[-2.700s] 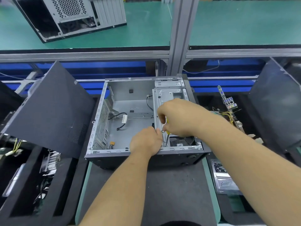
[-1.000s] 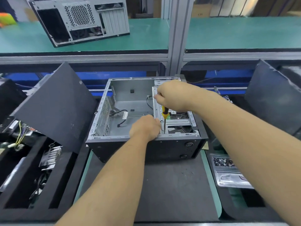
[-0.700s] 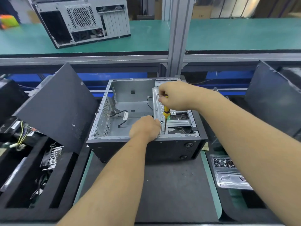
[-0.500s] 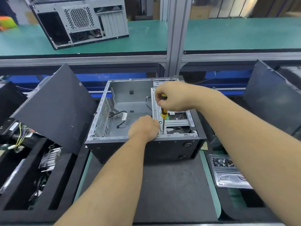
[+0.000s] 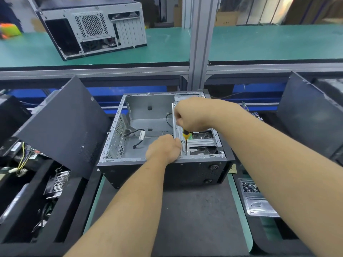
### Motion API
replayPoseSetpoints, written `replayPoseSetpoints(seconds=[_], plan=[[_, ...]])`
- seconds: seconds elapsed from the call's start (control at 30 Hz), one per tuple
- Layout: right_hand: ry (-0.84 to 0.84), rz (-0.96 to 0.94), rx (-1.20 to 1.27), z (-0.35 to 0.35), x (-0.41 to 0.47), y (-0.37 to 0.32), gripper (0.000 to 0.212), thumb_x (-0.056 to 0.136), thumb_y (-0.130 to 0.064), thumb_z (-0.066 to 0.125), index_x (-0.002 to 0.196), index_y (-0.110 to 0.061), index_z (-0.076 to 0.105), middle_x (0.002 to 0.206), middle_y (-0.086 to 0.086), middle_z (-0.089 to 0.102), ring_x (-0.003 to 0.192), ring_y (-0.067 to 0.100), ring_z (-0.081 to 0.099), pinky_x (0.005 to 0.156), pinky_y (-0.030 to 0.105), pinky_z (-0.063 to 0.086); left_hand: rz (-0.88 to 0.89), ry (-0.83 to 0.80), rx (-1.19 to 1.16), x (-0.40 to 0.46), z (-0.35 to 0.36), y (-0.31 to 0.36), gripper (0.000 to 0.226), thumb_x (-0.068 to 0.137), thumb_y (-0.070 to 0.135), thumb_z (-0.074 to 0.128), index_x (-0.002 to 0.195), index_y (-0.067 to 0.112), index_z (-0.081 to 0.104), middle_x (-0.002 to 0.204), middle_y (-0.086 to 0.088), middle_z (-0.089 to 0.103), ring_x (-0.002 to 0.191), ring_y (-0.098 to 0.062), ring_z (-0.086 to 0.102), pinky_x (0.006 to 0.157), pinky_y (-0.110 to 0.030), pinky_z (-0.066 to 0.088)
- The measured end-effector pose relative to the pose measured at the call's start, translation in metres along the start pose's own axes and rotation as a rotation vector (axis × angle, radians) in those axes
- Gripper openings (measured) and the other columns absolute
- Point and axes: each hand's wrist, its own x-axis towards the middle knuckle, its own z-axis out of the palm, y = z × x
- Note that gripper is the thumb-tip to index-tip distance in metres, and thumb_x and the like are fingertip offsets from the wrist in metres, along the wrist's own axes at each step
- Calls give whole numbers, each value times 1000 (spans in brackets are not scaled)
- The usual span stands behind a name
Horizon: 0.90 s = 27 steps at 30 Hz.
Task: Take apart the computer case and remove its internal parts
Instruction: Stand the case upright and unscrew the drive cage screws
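Centrally, the open computer case (image 5: 163, 145) is set on the dark mat (image 5: 194, 219); a screwdriver (image 5: 186, 135) is gripped upright by the right hand (image 5: 191, 115) over the drive cage (image 5: 202, 143), whose edge is pinched by the left hand (image 5: 163, 149).

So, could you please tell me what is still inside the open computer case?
Inside the computer case: a loose black cable on the floor and the metal drive cage, where the right hand holds a screwdriver. The hands hide the cage's middle.

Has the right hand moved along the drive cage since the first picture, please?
Yes. The right hand, gripping the screwdriver, has risen toward the far end of the drive cage.
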Motion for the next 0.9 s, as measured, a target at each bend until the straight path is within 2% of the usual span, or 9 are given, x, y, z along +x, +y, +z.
replayPoseSetpoints(seconds=[0.07,0.23,0.33,0.4,0.5,0.63,0.73,0.83,0.9], plan=[[-19,-50,26,-1,-2,-2,13,93,-10,51,98,-14,62,98,6,65,84,25,58,57,27,36,8,7,9,-1,0,0,36,103,39,31,75,20,44,89,-4,55,79,-24,53,69,-35,38],[-118,-96,158,-8,-11,6,27,88,-5,53,104,-26,55,89,-12,48,75,7,49,57,24,34,-2,11,9,0,-1,1,34,103,40,32,85,17,51,91,-4,57,80,-25,54,69,-35,38],[-53,-34,178,-2,-9,7,10,94,-26,58,101,-21,54,86,-6,50,74,12,50,65,30,39,3,3,9,0,0,2,34,103,39,31,88,16,52,94,-5,57,83,-25,55,71,-36,39],[-4,70,105,1,-4,6,35,102,-42,44,83,-14,52,78,0,49,69,16,47,69,34,39,-2,-2,-5,0,-1,3,33,102,37,31,93,14,54,95,-6,58,86,-27,57,73,-37,40],[63,143,14,3,-1,7,39,105,-28,41,68,-15,41,70,4,47,61,17,43,68,35,42,-11,-10,-20,-1,-2,3,33,102,36,32,81,16,50,93,-7,61,83,-27,58,72,-37,42],[64,20,32,5,-2,8,12,96,-14,47,95,-13,59,86,3,62,75,21,55,60,29,41,-4,1,-28,-1,-2,2,33,102,36,32,78,18,46,91,-6,57,83,-27,56,72,-36,40],[14,-73,122,-2,-10,9,22,91,-7,52,104,-25,54,83,-14,48,73,4,46,54,23,31,8,15,-9,-1,-1,1,35,103,38,32,78,18,47,91,-5,56,80,-25,53,71,-36,38],[-61,-111,198,-5,-15,9,37,84,0,54,105,-30,53,89,-12,45,74,5,49,55,24,35,10,25,7,0,0,0,34,103,40,32,91,15,52,94,-5,57,85,-28,55,72,-37,39],[-74,-82,214,-3,-14,8,30,87,-10,59,107,-31,52,95,-6,45,79,13,55,63,29,44,11,22,14,0,1,0,33,103,39,31,94,15,52,95,-5,57,87,-29,55,72,-37,40]])
